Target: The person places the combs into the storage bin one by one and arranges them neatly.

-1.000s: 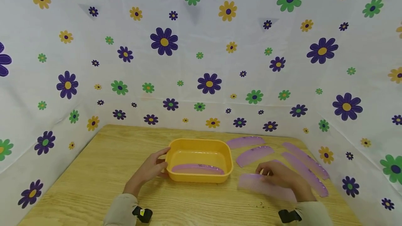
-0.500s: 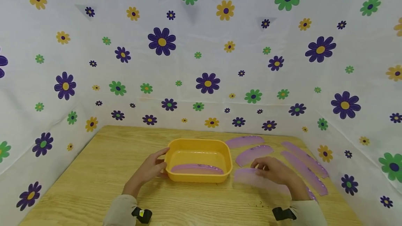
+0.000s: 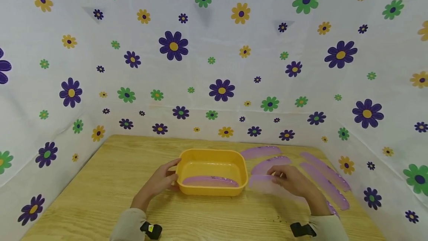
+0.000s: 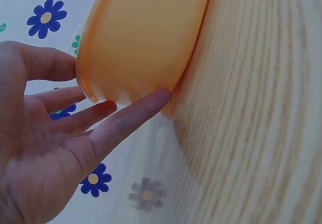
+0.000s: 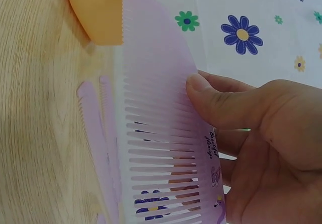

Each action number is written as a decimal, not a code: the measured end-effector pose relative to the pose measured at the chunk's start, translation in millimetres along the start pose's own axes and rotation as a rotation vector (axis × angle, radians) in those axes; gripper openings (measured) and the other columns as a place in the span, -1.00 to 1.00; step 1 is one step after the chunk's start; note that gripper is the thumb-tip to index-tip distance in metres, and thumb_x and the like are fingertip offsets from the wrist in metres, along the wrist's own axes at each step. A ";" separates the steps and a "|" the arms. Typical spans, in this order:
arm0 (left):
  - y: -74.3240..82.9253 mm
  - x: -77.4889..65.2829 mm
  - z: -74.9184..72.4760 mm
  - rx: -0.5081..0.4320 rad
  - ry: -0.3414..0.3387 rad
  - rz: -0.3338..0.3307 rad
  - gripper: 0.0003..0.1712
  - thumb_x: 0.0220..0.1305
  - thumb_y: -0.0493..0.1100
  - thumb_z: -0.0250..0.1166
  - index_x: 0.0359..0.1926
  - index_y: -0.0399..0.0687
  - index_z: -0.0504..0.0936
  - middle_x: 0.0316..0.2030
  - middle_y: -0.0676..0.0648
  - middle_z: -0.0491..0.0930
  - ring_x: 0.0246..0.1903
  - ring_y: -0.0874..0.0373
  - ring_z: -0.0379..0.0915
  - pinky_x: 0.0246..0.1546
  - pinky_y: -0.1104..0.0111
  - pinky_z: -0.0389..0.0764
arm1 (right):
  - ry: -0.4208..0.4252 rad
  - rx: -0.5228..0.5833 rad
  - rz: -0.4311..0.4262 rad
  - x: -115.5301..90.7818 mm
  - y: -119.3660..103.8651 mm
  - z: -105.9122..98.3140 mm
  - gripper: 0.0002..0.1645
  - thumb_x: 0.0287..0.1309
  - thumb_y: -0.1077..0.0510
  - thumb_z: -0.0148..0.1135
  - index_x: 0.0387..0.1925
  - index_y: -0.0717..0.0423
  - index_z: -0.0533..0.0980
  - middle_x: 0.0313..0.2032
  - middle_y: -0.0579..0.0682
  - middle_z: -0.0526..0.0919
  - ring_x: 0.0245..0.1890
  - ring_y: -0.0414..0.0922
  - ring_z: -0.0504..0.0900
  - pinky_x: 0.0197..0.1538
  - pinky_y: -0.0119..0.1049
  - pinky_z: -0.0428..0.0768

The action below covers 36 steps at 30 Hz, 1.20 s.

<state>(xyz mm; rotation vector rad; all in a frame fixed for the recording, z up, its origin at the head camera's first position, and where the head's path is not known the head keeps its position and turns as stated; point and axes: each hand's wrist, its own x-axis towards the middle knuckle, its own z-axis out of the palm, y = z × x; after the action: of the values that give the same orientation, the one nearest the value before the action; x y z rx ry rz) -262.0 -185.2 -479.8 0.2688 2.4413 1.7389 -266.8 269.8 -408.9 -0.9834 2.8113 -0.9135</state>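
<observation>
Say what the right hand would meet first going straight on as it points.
Probably the yellow tub, with the held purple comb touching first; height is unclear, so it might pass above.

White flowered sheeting (image 3: 200, 73) rises behind a wood-grain table (image 3: 200, 218) marked with dark specks (image 3: 278, 219).

Floral sheeting (image 3: 200, 71) surrounds the wood-grain table (image 3: 133, 166) on 3 sides.

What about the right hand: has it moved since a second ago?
Yes: against the table, the right hand has shifted slightly left toward the container and up in the head view.
</observation>
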 end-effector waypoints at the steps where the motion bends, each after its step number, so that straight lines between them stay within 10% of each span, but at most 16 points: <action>1: -0.3 -0.2 -0.2 -0.001 0.000 0.001 -0.23 0.40 -0.37 0.08 0.59 -0.21 0.14 0.56 -0.37 0.11 0.34 -0.42 0.41 -0.16 0.08 0.83 | 0.007 -0.009 0.000 0.5 -0.9 -0.1 -0.85 0.35 0.33 0.24 -0.12 0.24 0.67 -0.30 0.06 0.73 -0.38 -0.33 0.57 -0.33 -0.40 0.61; 27: -0.5 -0.3 4.6 -0.004 0.015 -0.026 -0.24 0.40 -0.35 0.09 0.59 -0.14 0.18 0.59 -0.31 0.09 0.34 -0.38 0.43 -0.13 0.08 0.83 | 0.058 -0.035 0.020 0.4 -7.1 0.1 -0.84 0.33 0.34 0.25 -0.12 0.22 0.69 -0.22 0.11 0.77 -0.29 -0.27 0.64 -0.27 -0.38 0.67; 36: 0.7 -1.0 1.2 -0.005 0.012 -0.012 -0.24 0.41 -0.35 0.09 0.59 -0.14 0.18 0.59 -0.32 0.10 0.35 -0.39 0.42 -0.13 0.07 0.83 | 0.122 -0.075 -0.116 17.1 -13.8 -1.8 -0.85 0.29 0.35 0.30 -0.18 0.16 0.72 -0.24 0.06 0.79 -0.32 -0.20 0.68 -0.29 -0.38 0.69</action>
<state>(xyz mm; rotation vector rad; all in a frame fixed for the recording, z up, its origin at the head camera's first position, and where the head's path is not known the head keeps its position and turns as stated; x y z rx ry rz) -260.7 -184.1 -479.6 0.2435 2.4418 1.7467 -273.2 252.1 -397.2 -1.1493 2.9352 -0.9159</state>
